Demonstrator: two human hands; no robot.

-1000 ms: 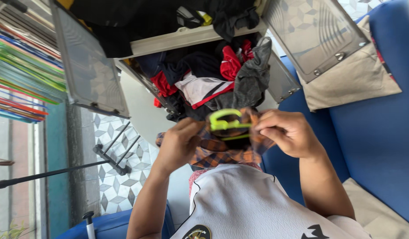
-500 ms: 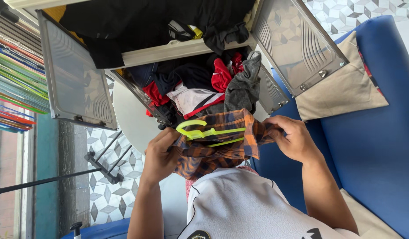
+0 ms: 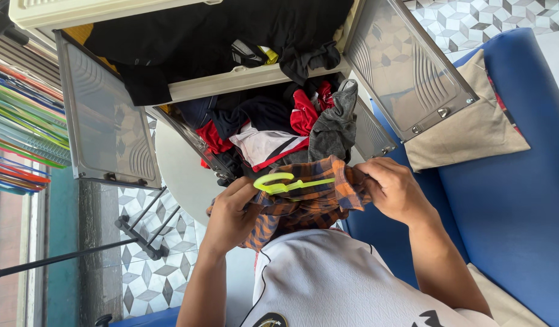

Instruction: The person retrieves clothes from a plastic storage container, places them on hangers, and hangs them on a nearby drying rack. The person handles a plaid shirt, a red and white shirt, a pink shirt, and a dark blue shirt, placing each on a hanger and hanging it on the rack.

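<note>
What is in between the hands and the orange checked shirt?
Nothing visible. The left hand and right hand both grip the orange checked shirt directly, with the green hanger inside it.

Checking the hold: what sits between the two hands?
In the head view, the green hanger and bunched plaid shirt span from left hand to right hand.

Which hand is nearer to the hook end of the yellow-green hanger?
Left. The left hand grips the plaid shirt right beside the hook of the hanger; the right hand holds the shirt at the hanger's far end.
</note>
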